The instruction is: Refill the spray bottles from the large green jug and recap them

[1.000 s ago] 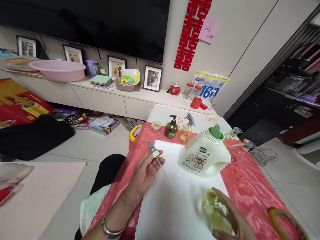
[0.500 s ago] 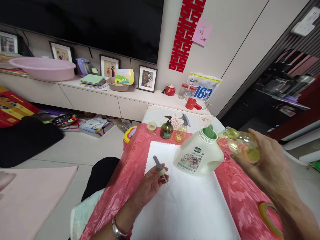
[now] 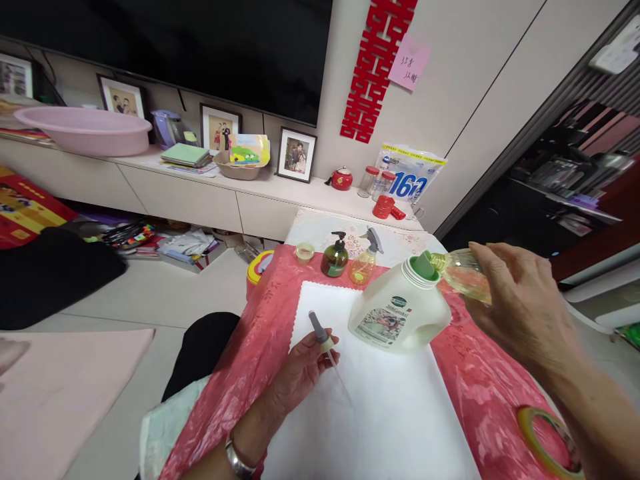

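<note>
Jug [image 3: 397, 313] on table [image 3: 480, 380], pump bottle [image 3: 333, 257] and spray bottle [image 3: 367, 259] behind.

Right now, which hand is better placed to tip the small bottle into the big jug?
Right hand: it holds the small bottle tilted at the jug spout. The left hand holds the pump.

white packet [image 3: 411, 177]: "160" in blue | red wall cutout [image 3: 375, 67]: double-happiness sign | other labels unreadable

We saw a low table [image 3: 320, 230] under a red plastic cloth [image 3: 487, 393]; on it lay a white paper sheet [image 3: 395, 413] (carrying a cream detergent jug [image 3: 395, 317]).
</note>
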A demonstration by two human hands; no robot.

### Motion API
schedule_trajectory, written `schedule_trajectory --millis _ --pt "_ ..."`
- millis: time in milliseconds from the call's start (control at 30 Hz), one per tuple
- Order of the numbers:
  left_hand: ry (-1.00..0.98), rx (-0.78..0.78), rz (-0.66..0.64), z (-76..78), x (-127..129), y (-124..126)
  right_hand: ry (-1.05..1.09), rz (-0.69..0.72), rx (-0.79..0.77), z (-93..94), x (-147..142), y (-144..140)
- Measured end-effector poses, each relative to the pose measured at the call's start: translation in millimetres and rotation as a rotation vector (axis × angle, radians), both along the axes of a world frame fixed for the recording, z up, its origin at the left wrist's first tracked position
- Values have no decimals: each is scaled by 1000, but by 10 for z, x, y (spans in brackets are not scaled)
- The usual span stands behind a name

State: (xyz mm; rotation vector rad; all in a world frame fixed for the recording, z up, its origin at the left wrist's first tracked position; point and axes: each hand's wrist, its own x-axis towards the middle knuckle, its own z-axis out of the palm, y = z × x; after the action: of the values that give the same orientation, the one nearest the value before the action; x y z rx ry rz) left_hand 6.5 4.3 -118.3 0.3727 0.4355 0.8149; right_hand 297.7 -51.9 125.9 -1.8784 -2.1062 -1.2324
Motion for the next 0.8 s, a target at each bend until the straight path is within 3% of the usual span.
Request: schedule_trajectory --millis 800 --pt "-30 9 -8 -16 0 2 -184 -70 -73 167 -23 68"
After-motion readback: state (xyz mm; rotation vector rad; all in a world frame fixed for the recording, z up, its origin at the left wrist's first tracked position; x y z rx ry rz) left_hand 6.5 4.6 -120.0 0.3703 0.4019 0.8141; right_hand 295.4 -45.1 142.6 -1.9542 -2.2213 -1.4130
